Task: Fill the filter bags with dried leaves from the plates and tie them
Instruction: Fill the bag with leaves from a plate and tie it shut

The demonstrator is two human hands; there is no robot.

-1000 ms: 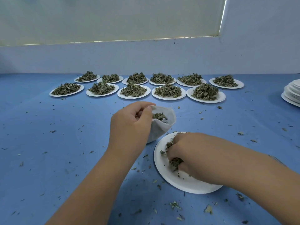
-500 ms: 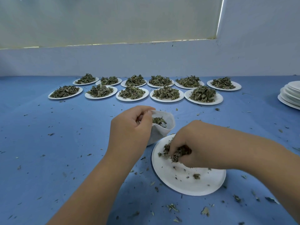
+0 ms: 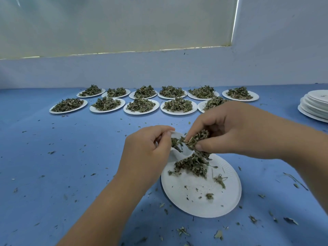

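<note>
Leaves (image 3: 197,140) in the right hand's (image 3: 230,132) grip have risen from the paper plate (image 3: 213,201) to the filter bag (image 3: 177,156) (left hand (image 3: 147,150) pinches its rim).

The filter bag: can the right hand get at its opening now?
Probably yes. The left hand holds the filter bag open, and the right hand, pinching dried leaves, is at its mouth with nothing between.

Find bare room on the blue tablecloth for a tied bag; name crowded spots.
Widest: blue tablecloth left of the left hand, before the rows of heaped white paper plates; only crumbs. Also the gap between those rows and the stack of empty white plates. Crowded: the near white paper plate beneath the right hand.
</note>
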